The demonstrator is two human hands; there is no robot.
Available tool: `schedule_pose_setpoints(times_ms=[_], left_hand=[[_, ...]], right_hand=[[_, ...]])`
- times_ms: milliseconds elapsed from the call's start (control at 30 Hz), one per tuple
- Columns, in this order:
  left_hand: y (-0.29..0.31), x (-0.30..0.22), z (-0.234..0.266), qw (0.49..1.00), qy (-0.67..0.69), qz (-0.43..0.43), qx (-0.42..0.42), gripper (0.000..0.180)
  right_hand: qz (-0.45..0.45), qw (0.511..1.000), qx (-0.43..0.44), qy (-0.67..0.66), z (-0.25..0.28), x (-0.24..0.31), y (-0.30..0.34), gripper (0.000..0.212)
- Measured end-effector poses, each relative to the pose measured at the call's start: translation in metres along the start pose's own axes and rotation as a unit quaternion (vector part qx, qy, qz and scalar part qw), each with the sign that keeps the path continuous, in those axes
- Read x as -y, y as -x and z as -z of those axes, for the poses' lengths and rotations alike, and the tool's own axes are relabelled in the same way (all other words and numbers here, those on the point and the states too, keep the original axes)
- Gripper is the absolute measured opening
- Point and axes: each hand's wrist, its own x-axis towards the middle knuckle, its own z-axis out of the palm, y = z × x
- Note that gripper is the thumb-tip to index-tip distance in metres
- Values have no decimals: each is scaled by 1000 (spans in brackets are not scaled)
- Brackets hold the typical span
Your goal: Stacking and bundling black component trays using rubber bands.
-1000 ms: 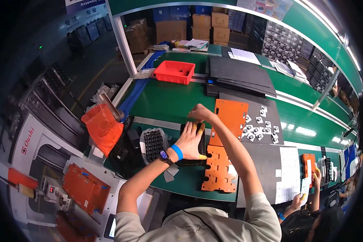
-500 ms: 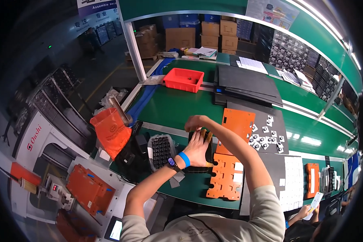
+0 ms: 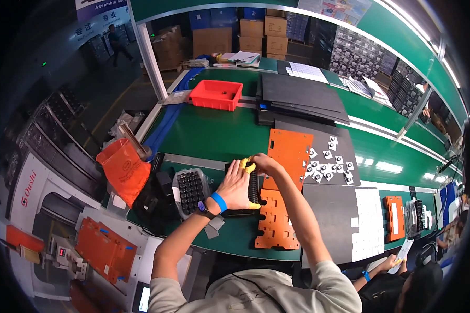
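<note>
My left hand (image 3: 234,189), with a watch and a blue wristband at its wrist, lies stretched across a black ribbed tray-like part (image 3: 253,190). Its fingers point away from me and its thumb reaches out to the right; yellow covers show on some tips. At the part's far end, my right hand (image 3: 263,164) has its fingers curled, yellow covers on them too, touching or nearly touching the left fingertips. Whatever it pinches is hidden. Just right of the part is an orange notched plate (image 3: 278,221). To the left sits a clear-bagged tray of round black pieces (image 3: 190,190).
A flat orange board (image 3: 290,151) lies beyond the notched plate, beside small black pieces on white squares (image 3: 327,154). Farther back are a red bin (image 3: 214,101) and stacked black sheets (image 3: 303,96). An orange bag (image 3: 122,169) hangs at left. A co-worker's hands (image 3: 389,263) appear at lower right.
My right hand has come down from above the work to the far end of the black part, beside my left fingertips. My left hand stays on the part. The whole view has shifted slightly.
</note>
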Motion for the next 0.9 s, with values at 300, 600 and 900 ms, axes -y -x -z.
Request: schedule_pose_setpoints(times_ms=[300,600,900], left_hand=[[-1,0,2,1000,6,4,-1,122],[3,2,-2,1000,6,14,-2,125],[7,9,-3,1000,-9,27,7,125]], right_hand=[[-58,968,86,-227,-23,-4,0,29],[-152,955,26,-255,-33,-10,-14,29],[-157,960,15,-233,-44,9,11,27]])
